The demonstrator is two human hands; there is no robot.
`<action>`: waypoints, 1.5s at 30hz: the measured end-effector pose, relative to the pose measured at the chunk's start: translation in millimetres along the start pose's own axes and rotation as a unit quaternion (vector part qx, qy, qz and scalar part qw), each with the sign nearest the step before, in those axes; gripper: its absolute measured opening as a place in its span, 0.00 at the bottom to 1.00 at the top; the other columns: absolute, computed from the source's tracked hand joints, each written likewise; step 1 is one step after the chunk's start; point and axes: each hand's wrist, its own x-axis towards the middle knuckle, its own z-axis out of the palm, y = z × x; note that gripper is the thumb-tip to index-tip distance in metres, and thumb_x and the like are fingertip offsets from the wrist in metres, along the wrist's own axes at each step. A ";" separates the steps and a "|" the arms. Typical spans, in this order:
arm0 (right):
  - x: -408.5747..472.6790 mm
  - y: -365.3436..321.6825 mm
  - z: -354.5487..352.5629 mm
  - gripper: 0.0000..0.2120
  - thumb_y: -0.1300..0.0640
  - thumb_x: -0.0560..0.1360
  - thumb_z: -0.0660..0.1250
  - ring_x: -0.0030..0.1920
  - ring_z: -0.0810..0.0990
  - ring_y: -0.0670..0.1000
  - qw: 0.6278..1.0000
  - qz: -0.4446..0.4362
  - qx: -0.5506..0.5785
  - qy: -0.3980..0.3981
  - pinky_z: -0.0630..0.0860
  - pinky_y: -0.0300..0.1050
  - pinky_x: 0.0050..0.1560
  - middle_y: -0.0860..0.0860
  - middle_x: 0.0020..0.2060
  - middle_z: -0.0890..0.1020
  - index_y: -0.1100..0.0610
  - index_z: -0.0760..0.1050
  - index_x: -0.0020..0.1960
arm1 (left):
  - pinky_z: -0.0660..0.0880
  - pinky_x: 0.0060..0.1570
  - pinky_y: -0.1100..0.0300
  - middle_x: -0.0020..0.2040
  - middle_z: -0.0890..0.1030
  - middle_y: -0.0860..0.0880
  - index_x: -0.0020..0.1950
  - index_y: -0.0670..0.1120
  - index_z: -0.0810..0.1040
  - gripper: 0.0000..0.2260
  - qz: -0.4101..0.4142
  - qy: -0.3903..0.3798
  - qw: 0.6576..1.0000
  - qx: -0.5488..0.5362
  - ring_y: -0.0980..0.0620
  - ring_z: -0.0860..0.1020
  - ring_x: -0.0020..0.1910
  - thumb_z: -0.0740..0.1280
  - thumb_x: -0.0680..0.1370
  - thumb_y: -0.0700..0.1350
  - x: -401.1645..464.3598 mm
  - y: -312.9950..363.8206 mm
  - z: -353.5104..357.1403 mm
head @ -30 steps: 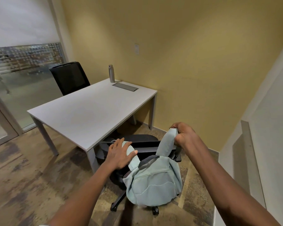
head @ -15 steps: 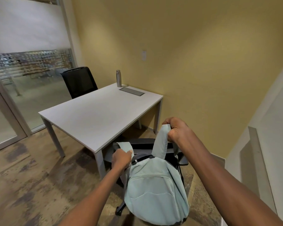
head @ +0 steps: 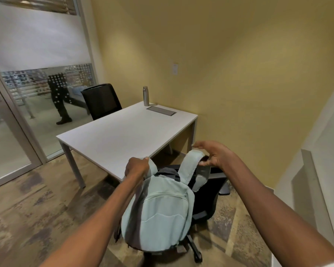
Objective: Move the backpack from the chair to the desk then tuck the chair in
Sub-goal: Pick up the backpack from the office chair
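Observation:
A pale blue-green backpack hangs in the air over the black office chair, just in front of the near corner of the white desk. My left hand is clenched on its left shoulder strap. My right hand has its fingers hooked under the right strap, with the thumb and forefinger spread. The chair's seat is mostly hidden behind the bag; its armrest and wheeled base show to the right and below.
A metal bottle and a flat grey panel sit at the desk's far end by the yellow wall. A second black chair stands behind the desk. A person walks past beyond the glass partition. A white ledge runs along the right.
Both hands have raised the backpack off the chair seat, and the view has tilted up. My right hand's grip on the strap has loosened. A person has appeared behind the glass.

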 end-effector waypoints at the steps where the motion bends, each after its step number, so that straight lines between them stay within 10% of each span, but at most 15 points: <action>1: 3.4 4.3 1.4 0.22 0.46 0.75 0.71 0.46 0.82 0.59 0.987 -0.026 -0.157 0.014 0.83 0.53 0.41 0.61 0.53 0.79 0.63 0.76 0.57 | 0.78 0.56 0.47 0.57 0.81 0.35 0.58 0.35 0.78 0.19 0.005 -0.001 1.000 -0.010 0.36 0.80 0.56 0.66 0.78 0.50 1.1 1.4 -4.6; 5: 0.5 20.2 27.9 0.41 0.23 0.66 0.63 0.62 0.78 0.63 0.824 -0.165 -0.540 0.047 0.75 0.54 0.57 0.60 0.54 0.83 0.61 0.78 0.53 | 0.78 0.55 0.46 0.52 0.82 0.34 0.52 0.33 0.79 0.18 0.012 0.020 1.000 -0.018 0.36 0.80 0.53 0.67 0.78 0.49 5.9 10.3 -29.9; 10: -5.1 37.0 81.0 0.38 0.43 0.68 0.78 0.68 0.74 0.54 0.788 -0.345 -0.498 -0.107 0.72 0.50 0.67 0.53 0.69 0.76 0.55 0.71 0.72 | 0.75 0.35 0.57 0.16 0.74 0.50 0.32 0.39 0.73 0.16 0.003 0.053 0.998 -0.044 0.46 0.75 0.29 0.69 0.76 0.47 14.8 15.8 -68.4; 15: -6.9 51.6 119.8 0.03 0.58 0.76 0.68 0.42 0.78 0.51 0.813 -0.452 -0.362 -0.067 0.70 0.46 0.43 0.50 0.41 0.83 0.58 0.79 0.45 | 0.74 0.34 0.58 0.27 0.80 0.39 0.35 0.36 0.77 0.13 -0.009 0.050 0.998 -0.045 0.43 0.80 0.32 0.70 0.74 0.45 21.7 11.6 -94.7; 19: -22.9 48.4 141.3 0.10 0.65 0.76 0.58 0.43 0.81 0.53 0.850 -0.436 -0.292 -0.051 0.75 0.48 0.45 0.54 0.40 0.84 0.61 0.77 0.41 | 0.68 0.27 0.62 0.29 0.81 0.39 0.35 0.37 0.77 0.15 -0.007 0.042 0.997 -0.064 0.45 0.77 0.28 0.70 0.74 0.48 20.8 -2.2 -94.9; 23: -33.6 47.0 152.9 0.12 0.60 0.75 0.57 0.43 0.83 0.57 0.865 -0.392 -0.308 -0.065 0.79 0.59 0.50 0.55 0.37 0.86 0.63 0.78 0.42 | 0.75 0.40 0.53 0.39 0.80 0.39 0.39 0.37 0.76 0.14 0.010 0.037 0.998 -0.040 0.43 0.78 0.37 0.70 0.75 0.48 12.5 -12.5 -96.3; 28: -52.4 37.2 143.0 0.12 0.58 0.72 0.55 0.37 0.85 0.51 0.858 -0.389 -0.328 -0.074 0.82 0.58 0.47 0.49 0.30 0.86 0.58 0.77 0.40 | 0.76 0.47 0.51 0.42 0.81 0.42 0.38 0.40 0.76 0.38 0.123 0.005 0.963 0.239 0.44 0.79 0.39 0.48 0.75 0.73 -12.1 7.3 -107.4; 33: -62.6 7.2 106.9 0.13 0.56 0.73 0.57 0.34 0.86 0.55 0.890 -0.366 -0.266 -0.064 0.82 0.62 0.49 0.53 0.29 0.86 0.60 0.77 0.40 | 0.62 0.69 0.46 0.75 0.69 0.45 0.71 0.49 0.71 0.56 0.175 -0.189 0.917 0.303 0.42 0.70 0.69 0.41 0.58 0.84 -21.1 41.8 -107.1; 38: -76.0 -28.1 58.4 0.18 0.60 0.66 0.56 0.35 0.86 0.64 0.928 -0.326 -0.175 -0.039 0.82 0.65 0.50 0.64 0.32 0.85 0.68 0.77 0.48 | 0.76 0.50 0.62 0.52 0.81 0.64 0.55 0.65 0.76 0.27 0.363 -0.277 0.857 0.240 0.62 0.79 0.49 0.70 0.61 0.75 -28.4 49.7 -81.5; 45: -99.1 -52.3 4.2 0.13 0.65 0.74 0.57 0.31 0.83 0.56 0.917 -0.372 -0.139 0.041 0.79 0.50 0.40 0.66 0.37 0.85 0.69 0.79 0.48 | 0.65 0.33 0.60 0.33 0.80 0.48 0.39 0.46 0.81 0.10 0.496 -0.180 0.848 0.042 0.58 0.71 0.31 0.71 0.75 0.51 -57.8 86.8 -29.7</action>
